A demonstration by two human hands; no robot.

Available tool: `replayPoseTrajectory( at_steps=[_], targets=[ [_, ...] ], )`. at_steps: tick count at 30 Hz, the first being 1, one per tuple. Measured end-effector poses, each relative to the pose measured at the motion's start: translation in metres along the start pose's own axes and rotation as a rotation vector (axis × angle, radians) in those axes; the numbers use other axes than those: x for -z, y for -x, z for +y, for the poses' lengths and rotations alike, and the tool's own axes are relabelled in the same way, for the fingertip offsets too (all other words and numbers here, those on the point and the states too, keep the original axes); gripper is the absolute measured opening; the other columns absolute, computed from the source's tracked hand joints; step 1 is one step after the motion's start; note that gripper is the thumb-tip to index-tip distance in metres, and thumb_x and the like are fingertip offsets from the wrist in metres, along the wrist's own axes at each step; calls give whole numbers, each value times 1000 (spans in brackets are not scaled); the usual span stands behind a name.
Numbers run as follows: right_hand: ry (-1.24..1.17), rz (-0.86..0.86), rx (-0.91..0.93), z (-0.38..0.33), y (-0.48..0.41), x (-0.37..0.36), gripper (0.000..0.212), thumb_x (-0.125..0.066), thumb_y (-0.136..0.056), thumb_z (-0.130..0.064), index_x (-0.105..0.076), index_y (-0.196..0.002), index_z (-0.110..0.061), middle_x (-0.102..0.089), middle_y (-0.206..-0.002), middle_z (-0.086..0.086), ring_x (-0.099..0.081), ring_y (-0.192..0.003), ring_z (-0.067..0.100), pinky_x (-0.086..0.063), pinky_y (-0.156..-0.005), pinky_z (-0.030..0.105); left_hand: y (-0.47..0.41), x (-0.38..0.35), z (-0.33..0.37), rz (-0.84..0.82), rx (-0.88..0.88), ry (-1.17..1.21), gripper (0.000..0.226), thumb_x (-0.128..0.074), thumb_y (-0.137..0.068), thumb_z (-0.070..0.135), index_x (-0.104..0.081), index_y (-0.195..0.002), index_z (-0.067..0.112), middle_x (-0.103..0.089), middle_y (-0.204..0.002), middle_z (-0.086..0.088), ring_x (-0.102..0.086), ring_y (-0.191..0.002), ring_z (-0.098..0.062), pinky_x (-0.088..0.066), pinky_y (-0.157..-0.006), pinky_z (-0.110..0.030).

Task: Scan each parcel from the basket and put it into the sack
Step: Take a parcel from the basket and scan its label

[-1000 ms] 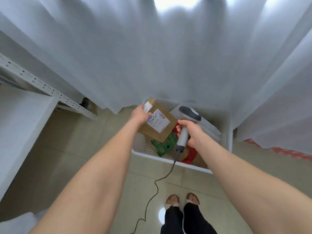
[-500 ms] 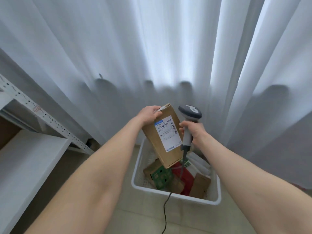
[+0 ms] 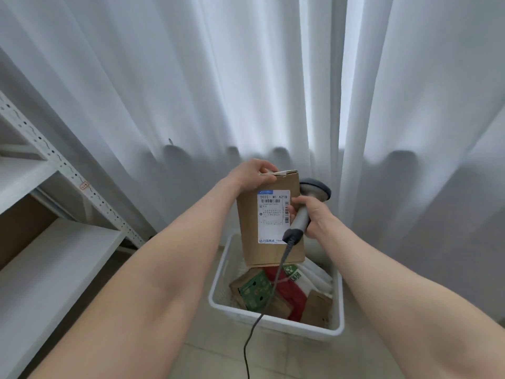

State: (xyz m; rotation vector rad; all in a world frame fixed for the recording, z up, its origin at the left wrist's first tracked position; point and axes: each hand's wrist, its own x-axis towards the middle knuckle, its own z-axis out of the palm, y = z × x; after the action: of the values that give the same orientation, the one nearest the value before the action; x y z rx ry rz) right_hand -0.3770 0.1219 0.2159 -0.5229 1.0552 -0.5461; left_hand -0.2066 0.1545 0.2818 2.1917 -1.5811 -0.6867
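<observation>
You hold the cardboard box (image 3: 250, 233) upright above the basket (image 3: 273, 321), white label (image 3: 272, 218) facing you, your left hand (image 3: 252, 174) gripping its top corner with curled fingers. Your right hand (image 3: 315, 216) grips the scanner (image 3: 314, 190) handle just beside the box's right edge, its cable (image 3: 251, 332) hanging down past the other parcels (image 3: 291, 295) in the basket; a white curtain (image 3: 218, 77) hangs behind.

Ahead of me hangs a white curtain (image 3: 246, 77), daylight glowing through its folds. Left of the curtain stands a white shelf rack (image 3: 54, 255) with a perforated post (image 3: 68, 170). Below the curtain lie pale floor tiles (image 3: 218, 356).
</observation>
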Motion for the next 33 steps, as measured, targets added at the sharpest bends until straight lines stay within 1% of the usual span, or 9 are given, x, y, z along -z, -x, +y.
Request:
replayPoseTrajectory(
  at_steps=[4,6,7,10,11,17,22,27,33],
  targets=[
    [-146,-74,-69,1,23,12,3,-59,-89,-4,-61,-90,-6,-63,-72,7,-57,-40,10,-49,-39,20,18,-10,18,314,38,-80,67,-71,-81,45,-43,-140,31,-49,-136,-2,-44,-128,-20,-35,-107,-44],
    [-198,-99,-79,-2,33,16,7,-57,-90,-6,-60,-84,-6,-59,-67,4,-54,-38,8,-49,-40,18,36,-17,17,372,161,275,96,-80,-71,45,-26,-148,25,-41,-140,-8,-43,-128,-24,-40,-105,-45],
    [-217,-101,-75,-5,37,18,9,-57,-90,-7,-60,-82,-6,-58,-64,3,-53,-40,8,-48,-41,18,48,-22,11,289,218,469,100,-82,-69,44,-24,-147,24,-46,-137,-6,-50,-123,-23,-45,-100,-45],
    [-250,-99,-52,-15,47,21,8,-57,-89,-9,-60,-82,-6,-58,-59,3,-52,-45,8,-48,-40,18,81,-38,-6,-174,330,593,65,-77,-79,33,-44,-135,25,-64,-119,3,-62,-107,-19,-52,-92,-47],
    [-231,-87,-34,-18,49,22,7,-58,-89,-9,-60,-84,-6,-60,-63,3,-54,-47,9,-48,-41,18,87,-42,-10,-226,359,593,55,-73,-84,26,-48,-133,22,-65,-117,2,-62,-106,-19,-52,-93,-46],
    [-7,123,173,-17,48,17,12,-61,-87,-4,-52,-91,-11,-65,-84,11,-62,-66,17,-55,-61,27,80,-52,-16,0,401,676,35,-55,-96,12,-49,-130,14,-61,-118,-4,-60,-104,-24,-51,-85,-39],
    [114,-40,140,0,55,6,5,-60,-87,-5,-62,-91,-7,-64,-73,6,-52,-46,9,-47,-49,22,73,-54,-36,139,446,643,40,-55,-94,8,-49,-134,11,-59,-127,-11,-58,-113,-28,-50,-88,-37],
    [305,-35,214,15,55,-9,25,-64,-84,-10,-64,-107,0,-73,-83,14,-51,-48,12,-46,-53,27,70,-59,-45,173,477,655,41,-56,-94,11,-48,-134,10,-58,-129,-11,-57,-116,-31,-49,-96,-41],
    [323,-41,191,18,66,-16,18,-60,-85,-9,-62,-102,-2,-67,-73,11,-51,-49,12,-46,-49,24,73,-61,-52,191,495,644,39,-57,-93,13,-51,-132,11,-60,-126,-10,-58,-113,-30,-49,-96,-43]
  ],
)
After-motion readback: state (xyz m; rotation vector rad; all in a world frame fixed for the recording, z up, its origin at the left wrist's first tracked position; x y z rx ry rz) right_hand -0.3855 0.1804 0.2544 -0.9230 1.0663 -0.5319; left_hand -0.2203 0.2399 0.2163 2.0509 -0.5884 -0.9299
